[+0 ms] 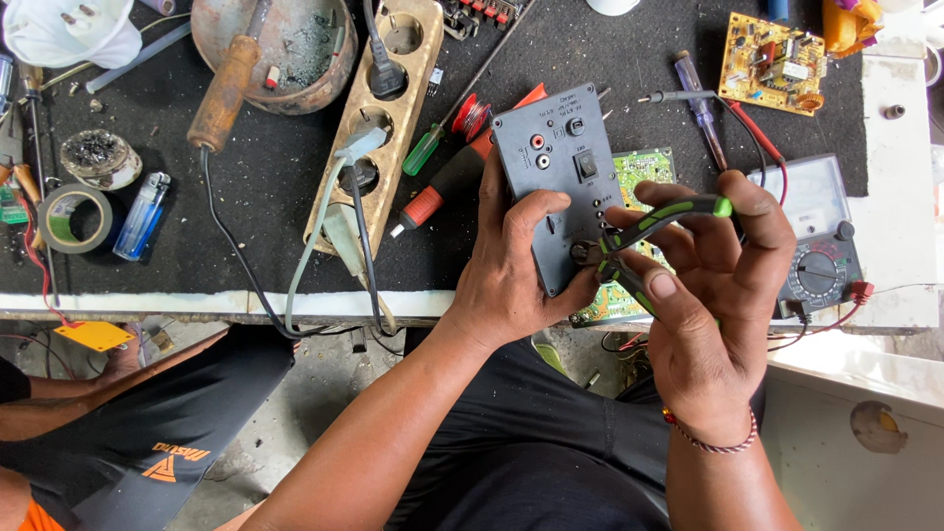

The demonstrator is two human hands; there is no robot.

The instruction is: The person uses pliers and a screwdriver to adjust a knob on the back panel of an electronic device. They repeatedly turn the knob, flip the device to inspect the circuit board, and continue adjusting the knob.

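Grey panel [558, 177] gripped by left hand [506, 275] fingers, right hand [713, 265] fingers clenched around green-handled pliers [644, 231]

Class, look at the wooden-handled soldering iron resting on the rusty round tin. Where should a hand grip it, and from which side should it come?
Grip the soldering iron around its brown wooden handle, probably coming from the lower left, where the handle overhangs the tin above the black mat. The metal shaft lies over the tin and may be hot; the cord trails from the handle's end.
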